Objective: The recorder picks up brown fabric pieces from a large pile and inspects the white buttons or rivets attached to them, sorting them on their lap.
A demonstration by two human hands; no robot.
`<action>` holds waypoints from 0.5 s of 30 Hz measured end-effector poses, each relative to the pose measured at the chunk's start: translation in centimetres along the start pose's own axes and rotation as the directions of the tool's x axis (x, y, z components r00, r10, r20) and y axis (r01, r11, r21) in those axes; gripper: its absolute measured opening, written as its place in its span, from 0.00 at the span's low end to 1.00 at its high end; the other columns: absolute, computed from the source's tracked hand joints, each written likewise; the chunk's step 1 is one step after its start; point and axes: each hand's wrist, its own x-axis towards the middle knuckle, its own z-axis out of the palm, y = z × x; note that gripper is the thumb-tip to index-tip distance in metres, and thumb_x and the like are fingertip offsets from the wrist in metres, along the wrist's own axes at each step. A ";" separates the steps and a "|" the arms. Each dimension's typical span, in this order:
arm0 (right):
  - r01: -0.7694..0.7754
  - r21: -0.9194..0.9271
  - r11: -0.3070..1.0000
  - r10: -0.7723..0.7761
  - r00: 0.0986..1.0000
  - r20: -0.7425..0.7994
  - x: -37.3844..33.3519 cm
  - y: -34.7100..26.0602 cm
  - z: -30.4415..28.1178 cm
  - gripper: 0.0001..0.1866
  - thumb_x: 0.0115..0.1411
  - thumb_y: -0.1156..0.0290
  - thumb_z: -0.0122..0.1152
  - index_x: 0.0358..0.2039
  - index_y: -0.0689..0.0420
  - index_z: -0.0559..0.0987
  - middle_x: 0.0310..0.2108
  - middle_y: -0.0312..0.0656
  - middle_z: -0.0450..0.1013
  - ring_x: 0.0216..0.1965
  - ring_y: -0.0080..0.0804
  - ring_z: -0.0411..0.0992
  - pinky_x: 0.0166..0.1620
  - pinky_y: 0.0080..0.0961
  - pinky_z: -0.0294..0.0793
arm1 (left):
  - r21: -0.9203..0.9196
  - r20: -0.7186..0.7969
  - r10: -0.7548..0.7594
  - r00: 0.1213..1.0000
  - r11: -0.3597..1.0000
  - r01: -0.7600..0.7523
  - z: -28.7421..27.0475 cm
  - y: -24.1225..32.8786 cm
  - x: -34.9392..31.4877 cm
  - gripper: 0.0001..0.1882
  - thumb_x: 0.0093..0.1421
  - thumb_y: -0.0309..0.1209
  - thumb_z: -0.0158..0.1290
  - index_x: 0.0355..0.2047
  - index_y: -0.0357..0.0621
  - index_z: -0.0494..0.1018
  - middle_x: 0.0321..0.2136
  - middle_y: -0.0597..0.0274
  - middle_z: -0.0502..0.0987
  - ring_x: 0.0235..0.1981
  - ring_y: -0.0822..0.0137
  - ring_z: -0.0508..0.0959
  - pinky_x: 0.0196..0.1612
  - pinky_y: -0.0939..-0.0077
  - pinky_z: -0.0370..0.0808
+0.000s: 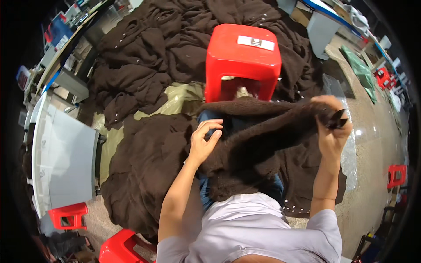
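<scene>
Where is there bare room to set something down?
On the red stool, nearer side of its white label; floor on the right, between the clear plastic and far-right stool. Crowded: lap, and floor left and ahead, strewn with brown cloth, some held up by the right hand.

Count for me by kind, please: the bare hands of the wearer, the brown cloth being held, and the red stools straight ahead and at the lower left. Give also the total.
Left hand and right hand: 2
Held brown cloth: 1
Red stools: 3
Total: 6
</scene>
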 end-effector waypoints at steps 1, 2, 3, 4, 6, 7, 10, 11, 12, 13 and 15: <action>0.012 -0.055 0.998 -0.018 0.994 -0.109 0.2 -0.3 -0.9 0.14 0.51 0.90 0.55 0.38 0.64 0.79 0.37 0.41 0.77 0.40 0.29 0.75 0.48 0.23 0.71 | -0.028 0.033 -0.003 0.999 1.000 0.004 0.8 1.5 -0.2 0.13 0.65 0.36 0.52 0.39 0.36 0.77 0.44 0.55 0.80 0.49 0.61 0.76 0.55 0.68 0.68; -0.005 0.006 1.000 0.006 0.986 -0.169 0.3 -0.2 -2.2 0.14 0.53 0.88 0.56 0.40 0.64 0.79 0.40 0.40 0.77 0.44 0.27 0.75 0.51 0.23 0.71 | -0.098 0.095 -0.012 0.995 0.995 0.022 1.0 2.6 -0.8 0.20 0.66 0.43 0.50 0.40 0.36 0.77 0.44 0.54 0.79 0.48 0.60 0.76 0.54 0.68 0.69; -0.014 -0.105 0.994 -0.017 0.957 -0.289 0.5 0.1 -3.5 0.13 0.54 0.86 0.57 0.41 0.65 0.80 0.40 0.39 0.78 0.43 0.26 0.75 0.50 0.24 0.72 | -0.165 0.156 -0.020 0.988 0.985 0.046 1.2 3.5 -1.4 0.26 0.67 0.50 0.47 0.40 0.35 0.77 0.44 0.53 0.79 0.48 0.60 0.76 0.53 0.67 0.69; -0.042 -0.180 0.983 -0.039 0.906 -0.422 1.0 0.1 -4.9 0.11 0.55 0.84 0.58 0.40 0.65 0.81 0.39 0.40 0.78 0.41 0.28 0.76 0.49 0.24 0.73 | -0.158 0.216 0.044 0.975 0.987 -0.009 1.7 4.5 -2.0 0.38 0.64 0.63 0.42 0.41 0.34 0.77 0.44 0.51 0.79 0.47 0.58 0.77 0.51 0.67 0.70; -0.126 -0.263 0.956 -0.073 0.769 -0.635 1.3 0.2 -8.4 0.10 0.57 0.80 0.60 0.39 0.68 0.82 0.37 0.41 0.80 0.39 0.28 0.77 0.48 0.23 0.75 | 0.030 0.222 0.242 0.945 0.967 -0.255 3.1 6.8 -2.8 0.29 0.55 0.52 0.60 0.41 0.35 0.76 0.45 0.49 0.78 0.44 0.52 0.78 0.48 0.64 0.72; -0.162 -0.246 0.955 -0.067 0.694 -0.717 1.1 0.8 -10.3 0.10 0.57 0.80 0.61 0.39 0.69 0.82 0.37 0.41 0.80 0.38 0.28 0.78 0.46 0.23 0.76 | 0.200 0.226 0.286 0.931 0.922 -0.332 3.4 8.4 -3.5 0.27 0.51 0.47 0.65 0.41 0.36 0.75 0.46 0.49 0.77 0.43 0.50 0.78 0.48 0.63 0.72; -0.319 -0.818 0.479 -0.409 0.743 -0.529 -1.0 2.1 -17.8 0.11 0.56 0.80 0.63 0.41 0.69 0.81 0.38 0.47 0.80 0.38 0.31 0.79 0.45 0.25 0.79 | 0.434 0.102 0.330 0.938 0.834 -0.341 4.9 5.5 -7.1 0.21 0.40 0.19 0.56 0.39 0.36 0.75 0.44 0.49 0.77 0.41 0.49 0.78 0.43 0.61 0.76; -0.353 -0.834 0.425 -0.444 0.721 -0.532 -0.6 0.8 -17.8 0.11 0.55 0.80 0.65 0.40 0.68 0.82 0.37 0.50 0.79 0.38 0.34 0.79 0.45 0.28 0.79 | 0.483 0.064 0.343 0.937 0.811 -0.330 4.9 5.0 -7.4 0.22 0.38 0.16 0.52 0.38 0.35 0.74 0.43 0.49 0.78 0.40 0.49 0.79 0.42 0.61 0.77; -0.112 -0.221 0.969 -0.158 0.409 -0.899 0.3 0.0 -17.5 0.10 0.55 0.81 0.65 0.39 0.69 0.81 0.37 0.50 0.79 0.35 0.34 0.79 0.43 0.30 0.82 | 0.497 0.059 0.347 0.936 0.803 -0.329 4.9 4.4 -7.5 0.22 0.38 0.15 0.51 0.38 0.35 0.74 0.42 0.48 0.77 0.38 0.48 0.79 0.40 0.61 0.78; -0.067 -0.316 0.946 -0.232 0.540 -0.809 0.0 -0.5 -19.6 0.11 0.58 0.86 0.55 0.41 0.76 0.79 0.40 0.54 0.78 0.38 0.37 0.79 0.43 0.29 0.82 | 0.510 0.046 0.349 0.936 0.797 -0.322 4.5 4.3 -7.4 0.22 0.38 0.14 0.50 0.38 0.34 0.74 0.40 0.48 0.77 0.37 0.48 0.79 0.39 0.62 0.78; -0.009 -0.403 0.915 -0.360 0.433 -0.826 -1.0 -0.2 -24.6 0.12 0.59 0.83 0.58 0.43 0.75 0.78 0.41 0.54 0.77 0.38 0.38 0.78 0.44 0.35 0.82 | 0.529 0.064 0.345 0.936 0.784 -0.325 4.2 4.5 -6.6 0.23 0.36 0.15 0.49 0.38 0.34 0.74 0.39 0.47 0.77 0.36 0.46 0.78 0.38 0.61 0.78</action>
